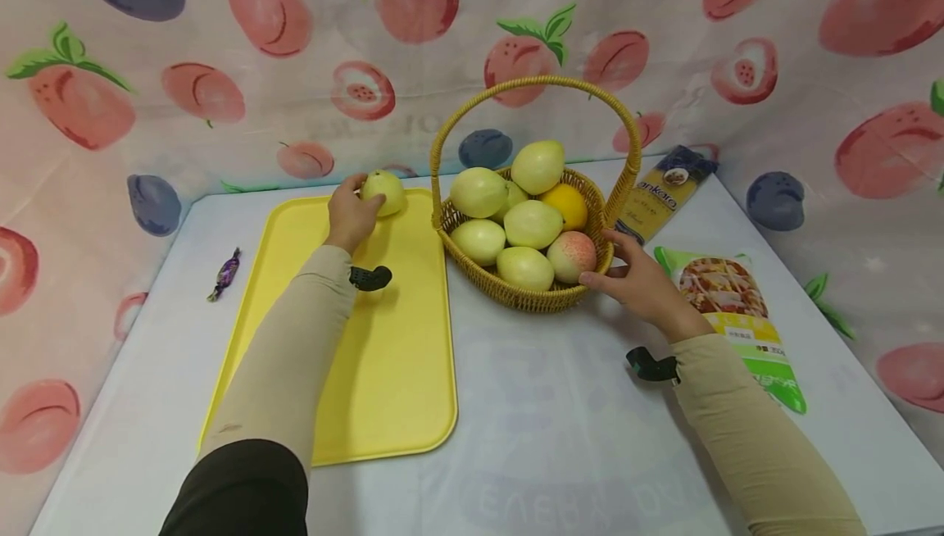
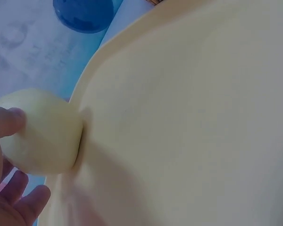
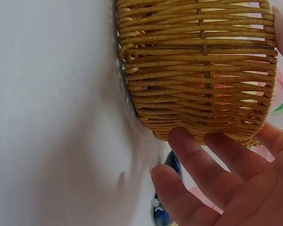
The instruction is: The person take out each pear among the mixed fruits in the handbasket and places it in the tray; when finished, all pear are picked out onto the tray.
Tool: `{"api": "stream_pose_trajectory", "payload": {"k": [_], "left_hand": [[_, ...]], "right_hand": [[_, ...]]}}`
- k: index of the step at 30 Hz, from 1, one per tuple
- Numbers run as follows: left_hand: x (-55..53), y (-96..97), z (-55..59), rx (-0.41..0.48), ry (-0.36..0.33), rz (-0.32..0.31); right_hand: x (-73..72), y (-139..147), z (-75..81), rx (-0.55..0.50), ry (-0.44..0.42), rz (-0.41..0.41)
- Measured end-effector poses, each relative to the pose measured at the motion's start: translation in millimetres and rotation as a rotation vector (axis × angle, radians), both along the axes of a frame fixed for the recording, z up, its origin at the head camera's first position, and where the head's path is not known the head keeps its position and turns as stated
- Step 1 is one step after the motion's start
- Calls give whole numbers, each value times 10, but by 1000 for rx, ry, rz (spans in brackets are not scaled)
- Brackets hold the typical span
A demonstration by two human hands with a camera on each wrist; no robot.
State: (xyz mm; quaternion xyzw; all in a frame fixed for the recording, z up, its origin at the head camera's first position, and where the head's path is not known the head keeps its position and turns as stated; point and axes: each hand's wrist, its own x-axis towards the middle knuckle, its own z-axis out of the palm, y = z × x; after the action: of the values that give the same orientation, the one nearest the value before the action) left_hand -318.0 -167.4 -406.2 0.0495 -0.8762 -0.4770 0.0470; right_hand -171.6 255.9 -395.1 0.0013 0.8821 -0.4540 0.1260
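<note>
At the far edge of the yellow tray (image 1: 391, 339), my left hand (image 1: 351, 215) holds a round pale green fruit (image 1: 387, 192). The left wrist view shows the thumb on this fruit's side, with the fingers partly hidden beneath it. A woven basket (image 1: 531, 300) with a tall handle stands right of the tray. My right hand (image 1: 649, 286) grips its right side, thumb near the rim and fingers against the woven wall (image 3: 203, 70). Inside lie several pale green fruits (image 1: 533, 224), an orange (image 1: 566, 206) and a peach (image 1: 572, 257).
Left of the tray lies a purple-wrapped candy (image 1: 224, 274). A dark blue and gold packet (image 1: 664, 196) lies behind the right hand. Beside the right forearm is a green and yellow food bag (image 1: 737, 315). A fruit-printed cloth (image 1: 295, 85) hangs behind the white table (image 1: 546, 438).
</note>
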Motion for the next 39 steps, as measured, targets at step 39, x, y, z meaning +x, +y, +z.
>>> {"api": "stream_pose_trajectory", "payload": {"k": [39], "left_hand": [[1320,343,654,16,101,-498]], "right_hand": [[-8,-11,-26,0,3,-4]]}}
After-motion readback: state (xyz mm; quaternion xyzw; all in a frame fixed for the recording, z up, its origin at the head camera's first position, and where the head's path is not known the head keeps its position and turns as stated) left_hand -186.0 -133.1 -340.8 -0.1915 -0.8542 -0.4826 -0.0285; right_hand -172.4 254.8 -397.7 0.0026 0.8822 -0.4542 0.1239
